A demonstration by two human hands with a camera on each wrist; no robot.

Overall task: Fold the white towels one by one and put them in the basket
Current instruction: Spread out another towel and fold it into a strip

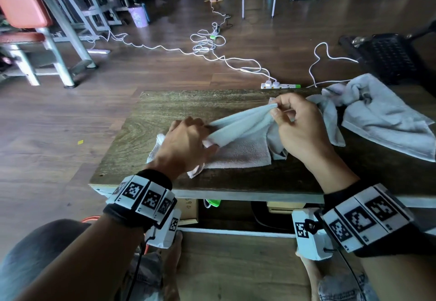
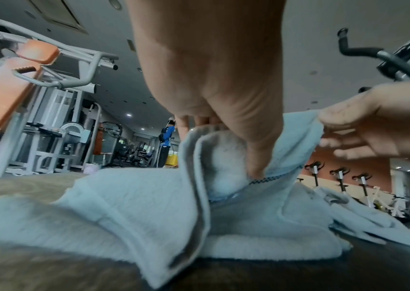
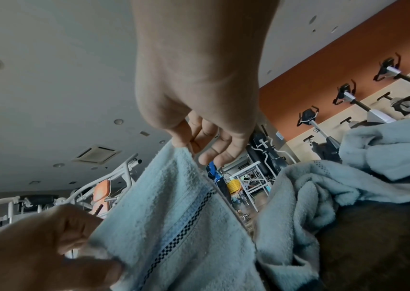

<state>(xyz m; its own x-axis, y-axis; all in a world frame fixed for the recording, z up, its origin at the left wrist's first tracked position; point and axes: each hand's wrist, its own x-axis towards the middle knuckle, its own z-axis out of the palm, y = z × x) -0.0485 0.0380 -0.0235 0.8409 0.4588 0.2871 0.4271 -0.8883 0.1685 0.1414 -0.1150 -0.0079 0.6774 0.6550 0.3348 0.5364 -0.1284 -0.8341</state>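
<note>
A white towel (image 1: 240, 128) lies at the middle of the wooden table (image 1: 165, 112), its lower layer flat and its upper edge lifted. My left hand (image 1: 207, 137) grips the lifted edge's left end; in the left wrist view the thumb (image 2: 256, 167) presses into the towel (image 2: 149, 206) by its checkered stripe. My right hand (image 1: 274, 109) pinches the right corner between thumb and forefinger, and the right wrist view shows that pinch (image 3: 180, 145) at the top of the towel (image 3: 174, 216). More crumpled white towels (image 1: 382, 117) lie at the table's right. A black basket (image 1: 387, 58) stands beyond them.
White cables and a power strip (image 1: 280, 85) run over the floor behind the table's far edge. Gym machines (image 1: 47, 29) stand at the left. The table's left part is bare wood.
</note>
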